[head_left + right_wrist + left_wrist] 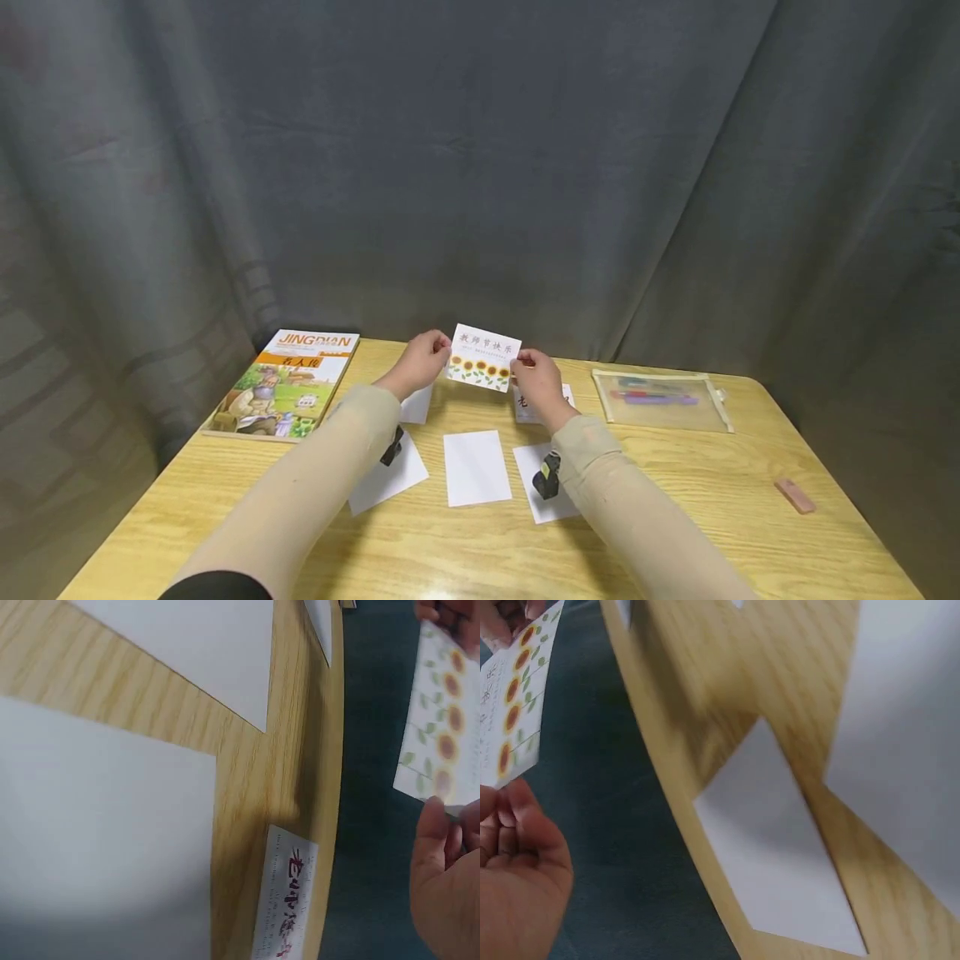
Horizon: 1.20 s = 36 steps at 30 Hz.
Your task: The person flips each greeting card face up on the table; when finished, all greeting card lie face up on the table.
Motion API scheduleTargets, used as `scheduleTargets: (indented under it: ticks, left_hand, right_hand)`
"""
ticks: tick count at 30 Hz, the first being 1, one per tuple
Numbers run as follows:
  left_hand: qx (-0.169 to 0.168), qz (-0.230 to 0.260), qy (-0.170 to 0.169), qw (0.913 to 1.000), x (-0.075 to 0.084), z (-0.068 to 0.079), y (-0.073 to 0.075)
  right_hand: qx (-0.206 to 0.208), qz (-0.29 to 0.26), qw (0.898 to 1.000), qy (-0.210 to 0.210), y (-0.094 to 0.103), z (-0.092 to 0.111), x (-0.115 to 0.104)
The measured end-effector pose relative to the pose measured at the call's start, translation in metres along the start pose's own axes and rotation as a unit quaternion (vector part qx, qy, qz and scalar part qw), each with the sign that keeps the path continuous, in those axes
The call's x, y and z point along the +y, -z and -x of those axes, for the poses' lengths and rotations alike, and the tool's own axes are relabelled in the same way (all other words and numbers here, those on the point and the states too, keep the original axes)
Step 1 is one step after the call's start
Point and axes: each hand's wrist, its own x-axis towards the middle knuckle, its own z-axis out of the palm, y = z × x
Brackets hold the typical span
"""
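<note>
A greeting card point(483, 358) with Chinese lettering and a row of sunflowers is held up above the far part of the table. My left hand point(421, 362) pinches its left edge, and my right hand point(540, 382) pinches its right edge. In the left wrist view, the left hand point(521, 862) grips one end of the card point(517, 697). Below the right hand lies another card point(289, 900) with dark red lettering. A blank white card point(417, 406) lies below the left hand. Nearer me are white cards at left point(390, 475), middle point(477, 468) and right point(542, 492), partly covered by my wrists.
A picture-covered book point(288, 383) lies at the table's back left. To the right is a translucent zip pouch point(663, 402) with pens inside. A pink eraser-like block point(795, 495) sits near the right edge of the wooden table point(675, 508). A grey curtain point(480, 167) hangs behind.
</note>
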Motion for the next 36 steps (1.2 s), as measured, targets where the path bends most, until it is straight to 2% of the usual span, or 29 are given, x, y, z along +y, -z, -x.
scheduleTargets:
  ticks: [5,10,16,22,27,36]
  left_hand:
    - [0.007,-0.027,0.030,0.9992,-0.008,0.004,-0.007]
    - [-0.019,-0.036,0.065,0.9971,-0.013,0.009,-0.015]
    - [-0.076,-0.073,0.086,0.9907,-0.016,0.013,-0.022]
    - [-0.125,-0.093,0.106,0.9821,-0.016,0.021,-0.019]
    - [-0.133,-0.093,0.105,0.9811,-0.013,0.022,-0.018]
    - [-0.144,-0.120,0.103,0.9768,-0.002,0.027,-0.017]
  right_hand:
    - [0.012,0.043,0.999,-0.010,-0.002,0.000,0.008]
    - [0.016,0.050,0.998,-0.023,-0.006,0.001,0.017]
    - [-0.033,0.071,0.996,-0.040,-0.007,0.005,0.020]
    - [-0.080,0.076,0.992,-0.055,-0.010,0.010,0.019]
    - [-0.112,0.071,0.989,-0.069,-0.012,0.012,0.017]
    - [-0.120,0.070,0.987,-0.075,-0.015,0.015,0.014]
